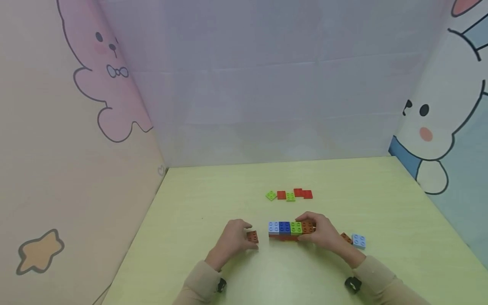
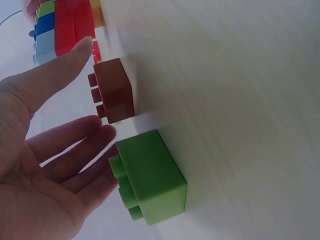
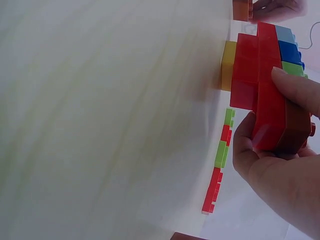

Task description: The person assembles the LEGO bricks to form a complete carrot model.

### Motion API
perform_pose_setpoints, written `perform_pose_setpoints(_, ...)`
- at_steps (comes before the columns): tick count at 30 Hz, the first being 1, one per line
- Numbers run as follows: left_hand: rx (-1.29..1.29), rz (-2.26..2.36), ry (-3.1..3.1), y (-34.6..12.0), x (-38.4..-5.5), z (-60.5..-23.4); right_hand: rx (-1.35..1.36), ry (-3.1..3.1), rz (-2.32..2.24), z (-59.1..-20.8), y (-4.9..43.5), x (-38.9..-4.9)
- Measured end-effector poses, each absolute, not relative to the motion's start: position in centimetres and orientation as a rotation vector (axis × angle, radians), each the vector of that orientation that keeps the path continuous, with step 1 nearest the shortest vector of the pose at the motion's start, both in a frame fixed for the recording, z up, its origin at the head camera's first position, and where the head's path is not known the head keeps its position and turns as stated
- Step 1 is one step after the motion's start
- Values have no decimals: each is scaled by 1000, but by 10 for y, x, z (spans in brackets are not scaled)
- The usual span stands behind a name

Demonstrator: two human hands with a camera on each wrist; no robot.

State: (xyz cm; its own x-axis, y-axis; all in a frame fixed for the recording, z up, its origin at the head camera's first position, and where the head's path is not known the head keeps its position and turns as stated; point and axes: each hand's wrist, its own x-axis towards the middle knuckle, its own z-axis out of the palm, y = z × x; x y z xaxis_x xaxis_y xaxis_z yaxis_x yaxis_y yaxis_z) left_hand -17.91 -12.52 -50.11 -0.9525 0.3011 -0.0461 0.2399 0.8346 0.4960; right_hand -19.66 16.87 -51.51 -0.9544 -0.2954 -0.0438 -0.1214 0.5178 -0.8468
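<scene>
Reaching seems underway: the brown brick (image 1: 253,237) should be pinched by the spread left hand (image 1: 234,238), the stack (image 1: 284,228) gripped by the right hand (image 1: 322,232).

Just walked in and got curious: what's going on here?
Someone is busy at a pale table. The right hand grips one end of a stack of colourful toy bricks. The left hand has its thumb and fingers on either side of a loose brown brick, apart from the stack. Farther back lie green and red bricks.
</scene>
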Motion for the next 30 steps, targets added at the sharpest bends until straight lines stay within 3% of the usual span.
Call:
perform_pose_setpoints(6, 516, 578, 2883, -132, -180, -508, -378, 2579, -1418, -512, 169, -196)
perform_pose_setpoints(30, 574, 657, 2888, -121, -182, -511, -369, 2581, -1417, -508, 167, -192)
